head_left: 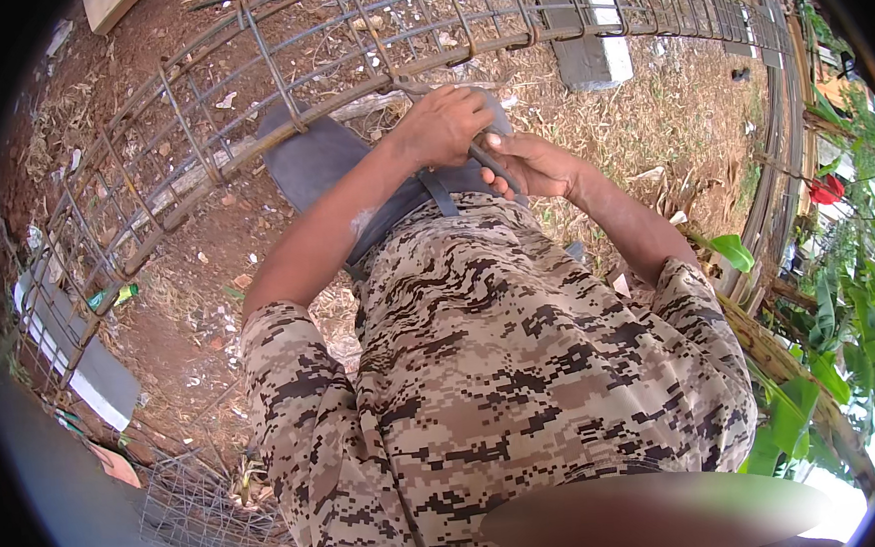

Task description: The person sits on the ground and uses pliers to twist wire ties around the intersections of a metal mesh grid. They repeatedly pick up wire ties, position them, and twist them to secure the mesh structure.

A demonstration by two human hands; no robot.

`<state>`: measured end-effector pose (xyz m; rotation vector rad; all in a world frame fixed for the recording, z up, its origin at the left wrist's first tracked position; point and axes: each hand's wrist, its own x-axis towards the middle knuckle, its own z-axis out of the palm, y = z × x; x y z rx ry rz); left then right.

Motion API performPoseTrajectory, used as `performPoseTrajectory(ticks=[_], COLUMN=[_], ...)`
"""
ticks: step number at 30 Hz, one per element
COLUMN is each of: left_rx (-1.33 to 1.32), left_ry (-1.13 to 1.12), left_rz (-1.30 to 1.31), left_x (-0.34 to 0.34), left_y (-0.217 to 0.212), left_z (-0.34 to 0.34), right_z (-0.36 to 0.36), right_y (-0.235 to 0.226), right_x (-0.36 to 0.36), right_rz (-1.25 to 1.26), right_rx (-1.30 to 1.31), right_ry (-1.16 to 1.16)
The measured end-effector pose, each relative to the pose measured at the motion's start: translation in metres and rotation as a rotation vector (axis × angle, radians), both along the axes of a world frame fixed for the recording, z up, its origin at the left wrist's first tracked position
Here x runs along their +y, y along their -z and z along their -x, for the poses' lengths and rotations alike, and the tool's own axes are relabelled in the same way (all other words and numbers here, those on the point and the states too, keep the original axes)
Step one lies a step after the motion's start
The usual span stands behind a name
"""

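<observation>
My left hand (pixel 447 126) is closed, its fingers curled over the upper part of a dark metal tool right beside the cage's near long bar. The tool's rod-like handle (pixel 492 166) slants down to the right from under that hand. My right hand (pixel 539 165) has its thumb and fingertips round the handle's lower part. Both hands hide much of the tool, so its exact kind is unclear. Just beyond them runs a long rebar cage (pixel 319 108) of bars with square stirrups, curving across the view.
Pale concrete blocks or beams (pixel 585 59) lie under the cage, another (pixel 87 360) at the left. Wire mesh (pixel 207 513) rests at lower left. Dry grass, litter and reddish soil (pixel 210 317) cover the ground. Long bars (pixel 773 163) and green plants (pixel 842 339) line the right side.
</observation>
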<state>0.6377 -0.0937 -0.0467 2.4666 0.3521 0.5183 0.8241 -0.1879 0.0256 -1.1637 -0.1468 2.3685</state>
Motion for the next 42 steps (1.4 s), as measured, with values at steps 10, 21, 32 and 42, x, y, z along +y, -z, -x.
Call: performPoseTrajectory(ticks=[10, 21, 32, 42], left_rx=[0.664, 0.581, -0.311, 0.417], left_ry=[0.134, 0.148, -0.119, 0.035], left_rz=[0.136, -0.007, -0.168, 0.028], left_x=[0.016, -0.007, -0.014, -0.002], left_y=[-0.029, -0.002, 0.009, -0.001], left_z=[-0.049, -0.031, 0.007, -0.039], right_z=[0.013, 0.05, 0.009, 0.016], right_y=[0.005, 0.035, -0.012, 0.004], right_x=[0.001, -0.031, 0.009, -0.013], right_rz=[-0.551, -0.654, 0.11, -0.674], right_rx=[-1.295, -1.431, -0.185, -1.527], right_ry=[-0.702, -0.507, -0.245, -0.848])
